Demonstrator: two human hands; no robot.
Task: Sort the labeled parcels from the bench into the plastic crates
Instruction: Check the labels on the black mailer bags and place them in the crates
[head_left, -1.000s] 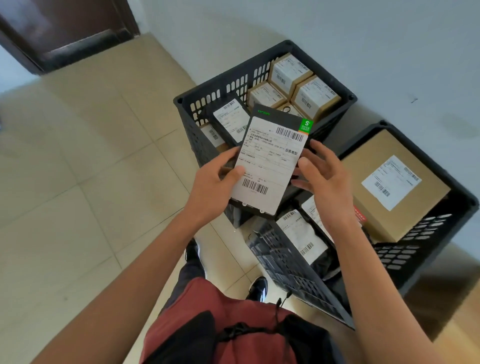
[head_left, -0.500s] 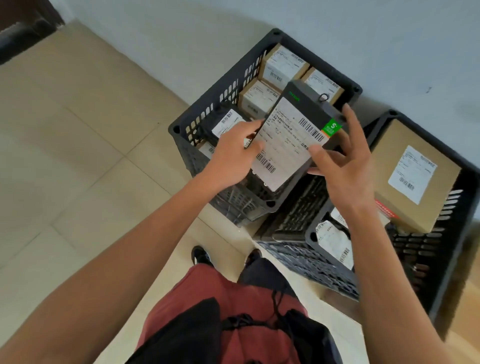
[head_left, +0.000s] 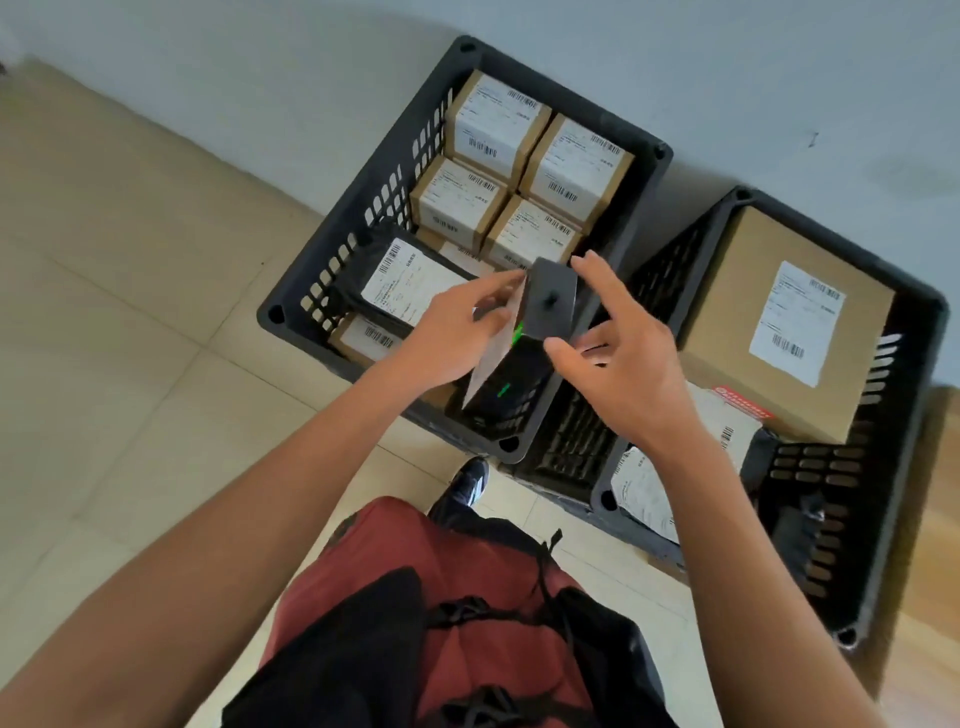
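the black parcel (head_left: 540, 332) stands on end over the near right corner of the left crate (head_left: 332, 270), its lower end down inside the crate and its small top face turned up at me. its white label faces left, seen edge-on, and green marks show on its dark side. my left hand (head_left: 447, 338) holds it by the label side, thumb and fingers curled onto that face. my right hand (head_left: 623, 364) is at the parcel's other side with fingers spread and nearly straight; the thumb tip touches the top right edge and the forefinger reaches past the far corner, not wrapped around anything.

inside the left crate, four small cardboard boxes (head_left: 524, 171) with white labels sit packed together at the far end, and a black bag parcel (head_left: 410, 283) with a white label lies at the near left, over another labeled box (head_left: 363, 335).

the right crate (head_left: 914, 415) stands just beside the left one, both on the tiled floor (head_left: 130, 312) against a pale wall (head_left: 727, 67). it holds a large cardboard box (head_left: 789, 322) with one white label, and soft labeled parcels (head_left: 644, 488) lie lower at its near end, partly hidden by my right arm.

below, i see my red shorts (head_left: 457, 582), a black strap bag and one dark shoe (head_left: 465, 486).
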